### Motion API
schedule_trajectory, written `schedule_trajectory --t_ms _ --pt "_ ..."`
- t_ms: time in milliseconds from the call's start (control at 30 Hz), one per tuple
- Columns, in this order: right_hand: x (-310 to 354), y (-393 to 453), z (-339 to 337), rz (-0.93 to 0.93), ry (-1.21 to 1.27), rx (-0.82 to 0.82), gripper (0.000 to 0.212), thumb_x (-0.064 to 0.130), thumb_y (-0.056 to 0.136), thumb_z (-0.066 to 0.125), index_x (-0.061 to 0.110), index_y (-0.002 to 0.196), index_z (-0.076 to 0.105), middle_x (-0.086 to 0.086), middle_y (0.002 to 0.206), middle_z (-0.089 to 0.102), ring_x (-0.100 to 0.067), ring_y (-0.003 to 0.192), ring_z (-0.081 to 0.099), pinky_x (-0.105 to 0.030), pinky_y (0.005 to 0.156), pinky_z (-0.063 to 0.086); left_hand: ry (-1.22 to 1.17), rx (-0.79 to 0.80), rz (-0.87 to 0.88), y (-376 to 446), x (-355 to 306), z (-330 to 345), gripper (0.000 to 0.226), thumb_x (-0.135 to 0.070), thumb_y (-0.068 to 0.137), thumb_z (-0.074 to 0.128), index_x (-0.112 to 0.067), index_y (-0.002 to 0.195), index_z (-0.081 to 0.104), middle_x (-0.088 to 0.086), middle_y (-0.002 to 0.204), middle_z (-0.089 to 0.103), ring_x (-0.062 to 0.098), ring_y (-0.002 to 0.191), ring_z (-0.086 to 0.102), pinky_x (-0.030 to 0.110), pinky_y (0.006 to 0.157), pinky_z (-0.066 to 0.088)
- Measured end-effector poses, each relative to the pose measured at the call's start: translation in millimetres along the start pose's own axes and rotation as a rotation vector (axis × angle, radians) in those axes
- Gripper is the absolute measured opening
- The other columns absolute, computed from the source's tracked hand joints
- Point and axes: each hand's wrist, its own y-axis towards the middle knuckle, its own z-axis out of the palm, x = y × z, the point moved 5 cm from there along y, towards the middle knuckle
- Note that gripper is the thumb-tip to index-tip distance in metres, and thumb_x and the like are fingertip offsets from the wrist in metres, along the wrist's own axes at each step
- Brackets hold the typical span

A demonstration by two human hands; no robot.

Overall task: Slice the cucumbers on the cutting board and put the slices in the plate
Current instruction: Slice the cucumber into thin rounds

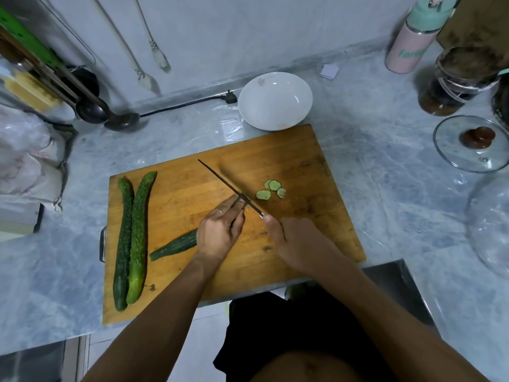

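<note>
A wooden cutting board [192, 188] lies on the marble counter. My left hand [220, 230] holds a dark green cucumber [176, 245] down on the board, fingers curled over its cut end. My right hand [294, 241] grips the handle of a knife [223, 180], whose thin blade stands on edge against the cucumber's end by my left fingertips. Several thin cucumber slices [271, 188] lie on the board just right of the blade. Two whole cucumbers [132, 238] lie side by side along the board's left edge. An empty white plate [275, 100] sits just beyond the board's far edge.
A glass pot lid [471, 144] lies at the right, with dark jars [457, 81] and a pink bottle [407, 48] behind it. Ladles [110, 117] and a black power cord [187, 103] lie at the back left, near a white plastic bag [24, 150].
</note>
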Motion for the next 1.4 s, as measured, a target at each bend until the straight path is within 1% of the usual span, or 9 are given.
schedule_trajectory --t_ms 100,200,367,467,633,733,867,1233,1400 --pt "0.7 -2.5 -1.5 -0.002 -0.004 0.003 0.064 0.050 0.105 0.023 0.008 0.078 0.062 -0.005 0.070 0.064 -0.017 0.067 0.063 -0.025 0.060 0.045 0.002 -0.005 0.000 0.2 -0.3 -0.2 0.032 -0.026 0.097 0.053 -0.012 0.118 0.072 0.006 0.129 0.067 0.023 0.113 0.066 0.037 0.085 0.059" --pt "1.9 -1.9 -2.6 -0.003 -0.026 0.001 0.064 0.051 0.105 0.023 0.010 0.073 0.061 -0.003 0.068 0.063 -0.016 0.065 0.063 -0.023 0.059 0.045 -0.006 -0.004 0.008 0.7 -0.1 0.3 0.030 -0.023 0.097 0.056 -0.011 0.119 0.072 0.005 0.129 0.067 0.022 0.115 0.065 0.036 0.087 0.058" --pt "3.2 3.5 0.4 -0.012 -0.026 0.004 0.060 0.052 0.105 0.022 0.018 0.065 0.053 0.000 0.063 0.060 -0.015 0.062 0.061 -0.034 0.066 0.053 -0.011 0.019 -0.004 1.3 1.4 1.6 0.030 -0.023 0.097 0.055 -0.011 0.118 0.072 0.006 0.128 0.067 0.023 0.114 0.066 0.038 0.087 0.058" --pt "0.4 9.8 5.5 0.010 -0.013 -0.011 0.064 0.055 0.104 0.023 0.014 0.069 0.058 -0.004 0.069 0.063 -0.017 0.066 0.062 -0.033 0.068 0.051 0.001 0.021 -0.003 1.9 0.6 1.1 0.031 -0.025 0.097 0.053 -0.010 0.115 0.073 0.008 0.125 0.068 0.024 0.111 0.067 0.039 0.083 0.058" --pt "-6.7 27.7 13.6 0.018 -0.032 0.007 0.063 0.057 0.104 0.020 0.017 0.065 0.050 -0.006 0.070 0.059 -0.023 0.072 0.060 -0.031 0.068 0.042 -0.017 -0.001 0.023 1.5 -0.9 0.1 0.032 -0.022 0.096 0.055 -0.010 0.121 0.071 0.008 0.129 0.066 0.024 0.115 0.066 0.036 0.088 0.058" --pt "-10.0 29.8 12.0 0.029 -0.020 0.022 0.066 0.055 0.104 0.020 0.014 0.069 0.058 -0.003 0.068 0.061 -0.018 0.068 0.061 -0.030 0.065 0.045 -0.014 -0.026 0.021 1.4 -2.2 -2.3 0.031 -0.023 0.096 0.056 -0.010 0.120 0.072 0.008 0.129 0.066 0.022 0.114 0.066 0.034 0.088 0.057" --pt "-12.5 27.8 8.9 0.032 0.010 0.022 0.069 0.055 0.104 0.020 0.011 0.073 0.062 -0.005 0.071 0.065 -0.017 0.069 0.062 -0.032 0.072 0.050 -0.004 -0.043 0.006 1.5 -3.3 -3.3 0.030 -0.024 0.094 0.061 -0.010 0.118 0.073 0.007 0.128 0.067 0.020 0.107 0.068 0.030 0.084 0.056" --pt "-2.4 11.2 -2.3 0.011 -0.013 0.047 0.062 0.052 0.105 0.020 0.015 0.068 0.054 0.001 0.066 0.058 -0.010 0.062 0.053 -0.028 0.064 0.038 -0.024 -0.027 -0.025 1.5 -3.3 -5.0 0.028 -0.021 0.092 0.064 -0.009 0.116 0.073 0.008 0.127 0.067 0.021 0.107 0.068 0.033 0.084 0.057" --pt "-4.1 10.6 5.8 0.030 -0.037 0.013 0.066 0.059 0.102 0.018 0.012 0.077 0.059 -0.012 0.084 0.065 -0.021 0.075 0.059 -0.035 0.074 0.049 -0.010 -0.057 0.002 1.3 -6.7 -7.6 0.034 -0.029 0.095 0.053 -0.008 0.110 0.075 0.010 0.120 0.070 0.023 0.104 0.070 0.036 0.083 0.058"
